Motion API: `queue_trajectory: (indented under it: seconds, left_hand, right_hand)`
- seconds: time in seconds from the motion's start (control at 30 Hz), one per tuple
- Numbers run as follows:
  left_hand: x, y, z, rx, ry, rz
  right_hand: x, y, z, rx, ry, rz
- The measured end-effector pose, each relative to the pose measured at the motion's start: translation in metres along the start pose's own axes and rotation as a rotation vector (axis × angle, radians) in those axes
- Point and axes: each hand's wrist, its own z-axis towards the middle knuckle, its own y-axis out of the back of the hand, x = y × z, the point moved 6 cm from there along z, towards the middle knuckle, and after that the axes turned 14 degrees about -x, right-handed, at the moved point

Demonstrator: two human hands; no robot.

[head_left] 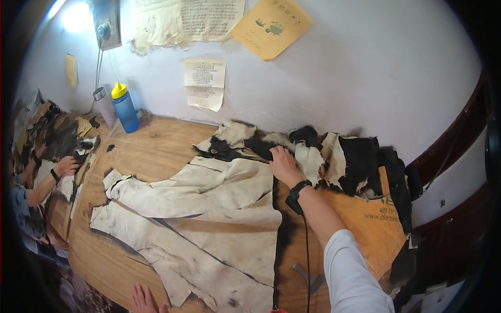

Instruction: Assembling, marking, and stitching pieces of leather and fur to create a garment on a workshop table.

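A large cream-coloured hide (224, 224), flesh side up with dark fur at its edges, lies spread over the wooden table. Its pieces run side by side with dark seams or gaps between them. At the hide's far right corner, my right hand (284, 166) reaches into a heap of black and white fur scraps (313, 156). Its fingers are bent down and closed on a dark scrap; the fingertips are partly hidden. My left hand (143, 300) rests by the table's near edge, left of the hide's lower part, fingers stretched out and holding nothing.
A blue bottle with a yellow cap (124, 108) and a pinkish flask (104, 107) stand by the wall. Brown printed paper (349, 221) and a wooden strip (384, 181) lie right. A black cable (308, 250) hangs from my right wrist. Another person's hand (66, 166) handles fur at left.
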Motion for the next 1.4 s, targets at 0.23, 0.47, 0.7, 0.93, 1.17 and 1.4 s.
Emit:
queue_trajectory:
  seconds: [0.23,0.47,0.7,0.93,1.17,1.4]
  left_hand:
    - [0.006,0.002,-0.008,0.015,0.010,0.077]
    - [0.002,0.000,-0.002,-0.030,-0.013,0.000]
    - [0.005,-0.001,-0.006,-0.026,0.007,0.086]
    - [0.004,-0.001,-0.004,-0.022,0.039,0.005]
    - [0.010,-0.004,-0.007,-0.037,0.010,0.009]
    - [0.008,-0.002,-0.009,-0.039,-0.004,0.011]
  right_hand:
    - [-0.077,0.016,0.025,-0.255,-0.671,0.006]
    - [-0.188,0.047,-0.008,-0.950,-1.422,0.458]
    - [0.034,-0.007,0.053,0.184,-0.340,0.622]
    - [0.091,-0.076,0.025,0.124,-0.043,0.287]
    - [0.030,-0.060,0.057,0.073,-0.883,1.159]
    - [-0.015,0.090,-0.009,0.139,-0.942,1.345]
